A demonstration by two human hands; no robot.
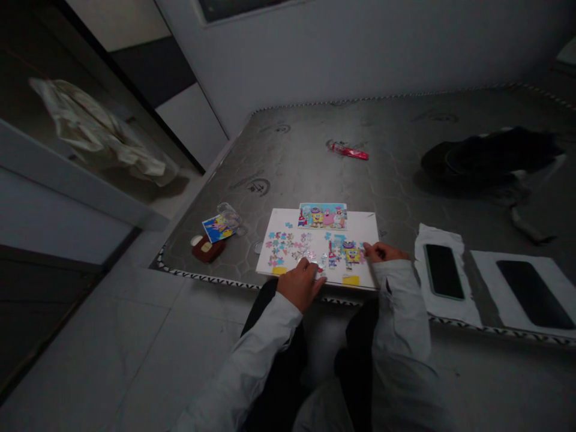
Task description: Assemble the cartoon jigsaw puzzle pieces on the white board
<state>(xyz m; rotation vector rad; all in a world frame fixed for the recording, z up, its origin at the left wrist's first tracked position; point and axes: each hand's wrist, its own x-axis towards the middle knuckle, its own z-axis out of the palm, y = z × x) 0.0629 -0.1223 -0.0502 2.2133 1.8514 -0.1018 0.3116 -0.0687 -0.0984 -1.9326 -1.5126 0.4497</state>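
A white board lies at the near edge of a grey mat, with loose jigsaw pieces on its left half. At its back edge rests a cartoon picture card. A partly joined puzzle section with a yellow figure is on the right half. My left hand is over the near middle of the board, fingers apart, beside small pieces. My right hand is at the board's right edge, its fingers closed beside the joined section; whatever they hold is too small to make out.
Two phones lie on white cloths at the right. At the left are a brown object and a blue card. Farther back are a red item and a dark bundle.
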